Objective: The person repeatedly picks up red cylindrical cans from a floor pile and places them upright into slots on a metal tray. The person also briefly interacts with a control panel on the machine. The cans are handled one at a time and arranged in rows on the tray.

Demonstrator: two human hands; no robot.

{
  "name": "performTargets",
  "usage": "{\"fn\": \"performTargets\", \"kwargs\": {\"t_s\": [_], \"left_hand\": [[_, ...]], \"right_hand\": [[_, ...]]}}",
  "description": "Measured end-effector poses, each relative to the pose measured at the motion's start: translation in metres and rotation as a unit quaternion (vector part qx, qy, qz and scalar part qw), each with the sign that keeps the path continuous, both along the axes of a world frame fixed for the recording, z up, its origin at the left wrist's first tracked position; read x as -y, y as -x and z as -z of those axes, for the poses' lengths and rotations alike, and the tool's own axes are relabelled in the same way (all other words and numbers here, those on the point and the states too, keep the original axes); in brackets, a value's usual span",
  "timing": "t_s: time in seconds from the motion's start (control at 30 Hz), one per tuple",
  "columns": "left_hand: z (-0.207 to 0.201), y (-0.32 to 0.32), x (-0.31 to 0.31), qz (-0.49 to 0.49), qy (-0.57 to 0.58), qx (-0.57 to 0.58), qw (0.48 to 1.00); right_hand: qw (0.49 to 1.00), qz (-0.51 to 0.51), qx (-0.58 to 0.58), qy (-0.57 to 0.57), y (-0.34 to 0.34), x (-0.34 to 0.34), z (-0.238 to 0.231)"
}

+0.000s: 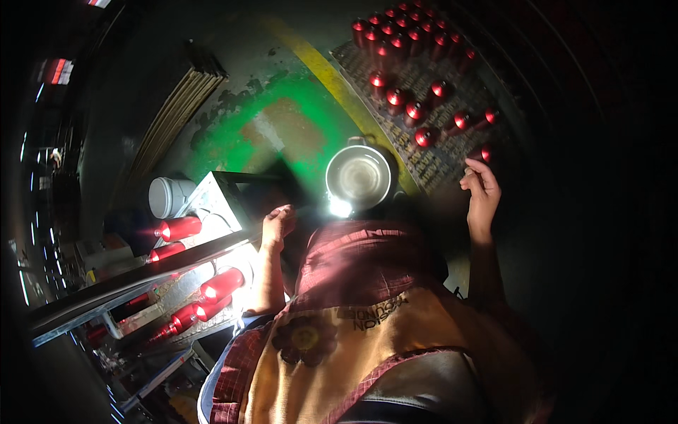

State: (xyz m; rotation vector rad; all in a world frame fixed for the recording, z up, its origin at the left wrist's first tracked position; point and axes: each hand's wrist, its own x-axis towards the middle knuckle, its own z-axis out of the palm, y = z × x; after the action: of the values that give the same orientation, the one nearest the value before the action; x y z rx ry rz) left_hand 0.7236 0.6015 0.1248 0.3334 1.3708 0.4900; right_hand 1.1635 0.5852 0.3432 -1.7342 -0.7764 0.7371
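Observation:
My right hand (pixel 484 198) is raised at the right, its fingers loosely bent and apart. Its fingertips are just below a glossy red bottle-shaped piece (pixel 483 153) on the printed sheet (pixel 445 166); whether they touch it I cannot tell. My left hand (pixel 277 225) hovers left of my lap with curled fingers, beside a bench with several similar red pieces (pixel 222 285) lying on it. Anything inside that hand is hidden. Between my hands, beyond my lap, stands a round metal pot (pixel 359 177) with a bright glare at its near edge.
Many upright red pieces (pixel 399 39) crowd the sheet's far end. A long dark bar (pixel 141 275) runs along the bench at left, near a white bucket (pixel 169 197). Stacked flat boards (pixel 173 113) lie farther off. A yellow line (pixel 311 53) crosses the green-patched floor. The right side is very dark.

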Motion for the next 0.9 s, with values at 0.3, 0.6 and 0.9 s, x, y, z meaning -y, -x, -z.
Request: {"fn": "performTargets", "kwargs": {"t_s": [0.3, 0.6, 0.9], "left_hand": [[0.007, -0.026, -0.060, -0.164, 0.072, -0.082, 0.981], [0.144, 0.005, -0.247, -0.132, -0.017, -0.021, 0.991], [0.233, 0.156, -0.531, -0.201, 0.045, 0.089, 0.974]], "right_hand": [[0.990, -0.110, -0.083, 0.030, -0.008, -0.175, 0.031], [0.983, -0.171, -0.041, 0.055, 0.095, -0.370, 0.120], [0.970, -0.184, -0.076, 0.139, 0.226, -0.655, 0.196]]}}
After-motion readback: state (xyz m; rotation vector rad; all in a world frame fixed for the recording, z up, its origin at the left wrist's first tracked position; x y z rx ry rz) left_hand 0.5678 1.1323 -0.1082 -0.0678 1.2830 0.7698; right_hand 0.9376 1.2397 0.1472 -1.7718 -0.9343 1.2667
